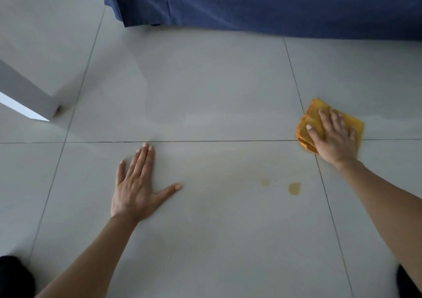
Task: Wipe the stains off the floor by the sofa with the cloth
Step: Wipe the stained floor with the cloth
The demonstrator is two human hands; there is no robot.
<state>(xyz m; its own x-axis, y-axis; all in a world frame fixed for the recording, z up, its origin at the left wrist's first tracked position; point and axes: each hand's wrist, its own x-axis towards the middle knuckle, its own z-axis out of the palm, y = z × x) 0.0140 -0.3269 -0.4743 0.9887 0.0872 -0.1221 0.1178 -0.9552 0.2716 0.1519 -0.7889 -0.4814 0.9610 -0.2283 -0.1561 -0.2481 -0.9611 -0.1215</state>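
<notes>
A folded orange cloth (311, 117) lies on the grey tiled floor (205, 87) at the right, where two grout lines cross. My right hand (332, 135) presses flat on top of it, fingers spread. A yellowish stain (294, 188) marks the tile nearer to me, below and left of the cloth, with a fainter stain (265, 182) to its left. My left hand (138, 185) rests flat on the floor with fingers apart, holding nothing. The blue sofa (274, 3) runs along the top.
A white furniture leg (27, 96) stands on the floor at the left. Damp streaks show on the tile in front of the sofa. Dark shapes sit at both bottom corners, the left one (13, 277) and the right one (408, 281).
</notes>
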